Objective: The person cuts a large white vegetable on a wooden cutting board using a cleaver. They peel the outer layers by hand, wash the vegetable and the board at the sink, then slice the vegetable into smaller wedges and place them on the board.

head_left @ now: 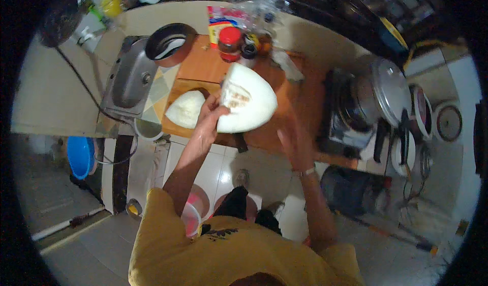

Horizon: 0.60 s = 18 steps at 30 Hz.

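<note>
My left hand (211, 112) grips a large white peeled gourd piece (255, 103) by its left edge, thumb on the near face. A hollow with brownish marks shows on that face. The piece is held above a wooden cutting board (176, 92). To the left of my hand, a smaller white gourd piece (187, 109) rests on the board. A dark handle (240, 142), perhaps a knife's, juts past the counter's front edge below the large piece. Blurred by motion, my right hand (295, 143) is apart from the piece, fingers spread, with nothing seen in it.
A steel sink (127, 78) and a dark pan (170, 44) lie to the left. Behind the board stand a red-lidded jar (230, 44) and dark-capped bottles (249, 49). On the right, a lidded metal pot (390, 88) stands by a stove (339, 114). Buckets (190, 217) are on the floor.
</note>
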Tool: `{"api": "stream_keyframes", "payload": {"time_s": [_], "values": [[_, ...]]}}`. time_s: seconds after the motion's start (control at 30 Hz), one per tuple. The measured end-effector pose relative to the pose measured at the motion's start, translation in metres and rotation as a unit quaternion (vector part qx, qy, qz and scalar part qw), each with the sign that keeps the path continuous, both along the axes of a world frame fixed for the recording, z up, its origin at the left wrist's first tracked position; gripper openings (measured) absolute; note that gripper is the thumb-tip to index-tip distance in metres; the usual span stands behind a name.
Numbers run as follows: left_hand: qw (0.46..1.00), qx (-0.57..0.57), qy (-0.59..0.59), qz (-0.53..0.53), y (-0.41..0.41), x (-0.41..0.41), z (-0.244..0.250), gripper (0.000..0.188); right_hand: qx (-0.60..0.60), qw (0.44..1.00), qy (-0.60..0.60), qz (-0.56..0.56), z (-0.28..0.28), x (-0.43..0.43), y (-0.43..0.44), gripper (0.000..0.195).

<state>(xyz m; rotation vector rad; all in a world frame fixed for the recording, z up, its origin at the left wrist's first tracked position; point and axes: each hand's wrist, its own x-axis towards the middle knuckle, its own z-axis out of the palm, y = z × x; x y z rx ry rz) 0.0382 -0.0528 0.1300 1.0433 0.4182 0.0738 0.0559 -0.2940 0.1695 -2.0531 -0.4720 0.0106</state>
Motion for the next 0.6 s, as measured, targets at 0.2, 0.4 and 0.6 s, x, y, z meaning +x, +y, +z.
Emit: {"api": "stream_keyframes", "payload": {"time_s": [0.2,0.4,0.6], "values": [[0.988,-0.007,-0.048,-0.149,-0.109,-0.045,0.036,0.058,0.24,0.947,0.211,-0.014,-0.014,-0.016,-0.065,0.048],[0.982,-0.114,-0.137,-0.065,-0.217,-0.104,0.046,0.065,0.37,0.907,0.166,-0.118,-0.023,-0.067,-0.142,0.044],[0.99,-0.088,-0.068,-0.084,-0.288,-0.126,0.049,0.06,0.322,0.936,0.109,-0.095,-0.013,-0.1,-0.212,0.045]]}}
